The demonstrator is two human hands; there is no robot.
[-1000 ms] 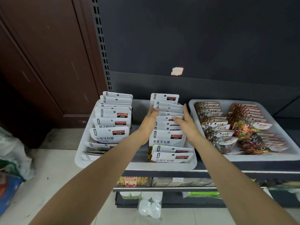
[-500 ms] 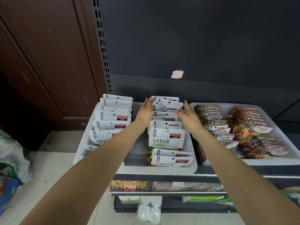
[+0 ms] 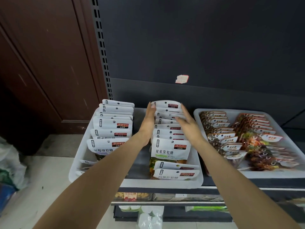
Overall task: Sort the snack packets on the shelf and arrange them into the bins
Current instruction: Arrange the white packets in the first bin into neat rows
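Note:
A white bin (image 3: 161, 183) on the shelf holds two rows of white snack packets. The left row (image 3: 113, 125) stands upright. My left hand (image 3: 148, 123) and my right hand (image 3: 188, 127) lie flat against the two sides of the middle row (image 3: 170, 147), fingers stretched toward the back. Between my fingertips stands the rearmost packet (image 3: 166, 104), its top edge bowed. Neither hand has a packet lifted out of the row.
A second white bin (image 3: 272, 174) to the right holds dark brown and red snack packets (image 3: 247, 138). The dark shelf back panel (image 3: 198, 47) rises behind. Lower shelves carry more goods (image 3: 132, 195). Bags (image 3: 9, 164) sit on the floor at left.
Both hands have slid farther back along the middle row, from its middle to the rearmost packets. The rear packets now stand closer together.

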